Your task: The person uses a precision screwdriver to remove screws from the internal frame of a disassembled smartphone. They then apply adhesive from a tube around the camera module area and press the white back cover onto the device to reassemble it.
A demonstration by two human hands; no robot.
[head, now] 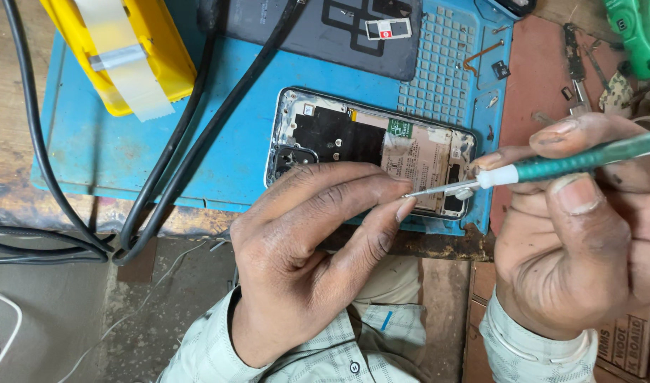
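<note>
Our left hand [304, 248] pins the opened phone [371, 152] on the blue mat [112, 142], fingers pressing, nothing gripped. At 3 o'clock our right hand [587, 227] clamps the green screwdriver [552, 167]; 1 slip could gouge the board.

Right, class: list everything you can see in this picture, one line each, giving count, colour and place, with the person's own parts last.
Opened phone: one, black and tan insides, on the blue mat, centre.
Blue mat: one, blue, on the wooden bench.
Screwdriver: one, green handle, white collar, metal tip over the phone's lower edge.
Back cover: one, dark grey, top of mat.
Yellow box: one, yellow with pale tape, top left.
Cables: several, black, crossing the mat's left side.
Green tool: one, top right corner.
Cardboard box: one, brown, bottom right.
Left hand: fingers rest on the phone, near the tip.
Right hand: grips the screwdriver.
</note>
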